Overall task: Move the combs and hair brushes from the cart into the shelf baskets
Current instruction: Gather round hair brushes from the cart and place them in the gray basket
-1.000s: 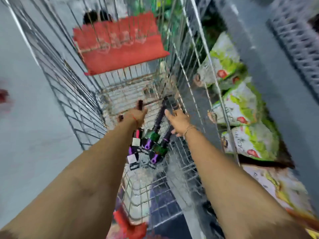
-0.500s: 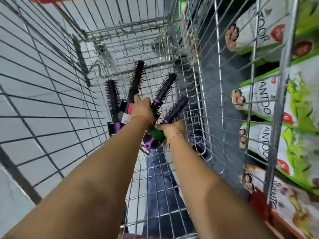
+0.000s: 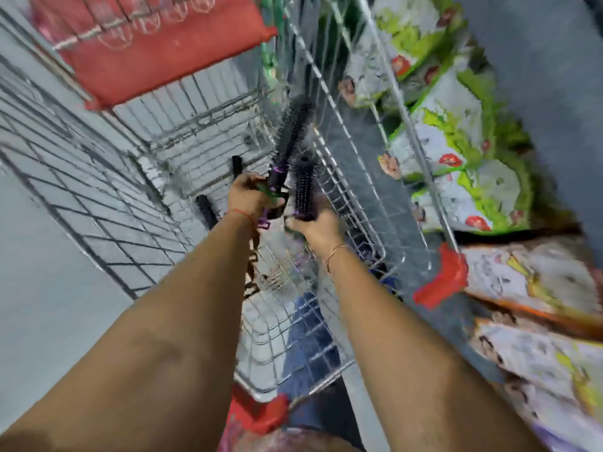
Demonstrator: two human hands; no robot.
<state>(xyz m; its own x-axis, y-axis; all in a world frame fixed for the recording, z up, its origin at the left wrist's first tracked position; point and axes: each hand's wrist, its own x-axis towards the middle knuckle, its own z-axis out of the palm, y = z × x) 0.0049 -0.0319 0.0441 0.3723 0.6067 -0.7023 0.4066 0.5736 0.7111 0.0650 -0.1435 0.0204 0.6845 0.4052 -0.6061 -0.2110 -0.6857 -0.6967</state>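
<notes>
A wire shopping cart (image 3: 98,177) fills most of the view, its mesh walls running up toward twelve o'clock, where a red fold-down seat flap (image 3: 156,44) hangs across the top. At three o'clock, outside the cart's right wall, sit green and white packets (image 3: 456,151) stacked on a low shelf; no shelf baskets can be seen. Two bare forearms reach in from six o'clock. The left hand (image 3: 249,200) is closed round a bunch of round hair brushes (image 3: 292,132), one long bristled head pointing to one o'clock close against the mesh, two more black heads poking out at ten and eight o'clock of the fist. The right hand (image 3: 318,228), just beside it at four o'clock, is wrapped round the handle of a single brush (image 3: 303,187) held upright. Everything is blurred, so the exact count is unclear. The likely trouble: the left hand is overfull, so a handle could slip and drop through to the cart floor, or the bristles could snag on the wire as the bunch comes up.
</notes>
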